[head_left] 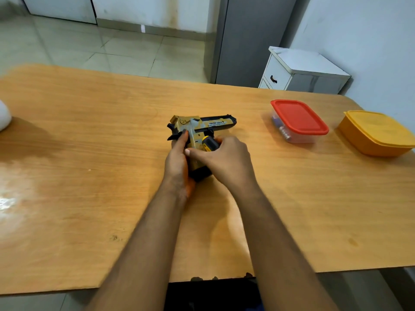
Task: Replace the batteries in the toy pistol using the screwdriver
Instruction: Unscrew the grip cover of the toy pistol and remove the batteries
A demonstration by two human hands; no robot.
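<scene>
Gold and black plastic, the toy pistol lies on its side near the middle of the wooden table, barrel pointing right and grip pointing back toward the person. Both hands meet at the grip. The left hand wraps the grip from its left side, fingers curled round the rear edge and reaching up to the back of the frame. The right hand comes in from the right and grips a screwdriver with a black and yellow handle, held against the side of the grip; its tip is hidden by the handle and fingers. The two hands touch at the thumbs, right over the pistol's grip.

Well to the right on the table stands a clear container with a red lid, small items dimly visible inside. Just beyond it sits a yellow container with its lid on. A white object shows at the table's left edge.
</scene>
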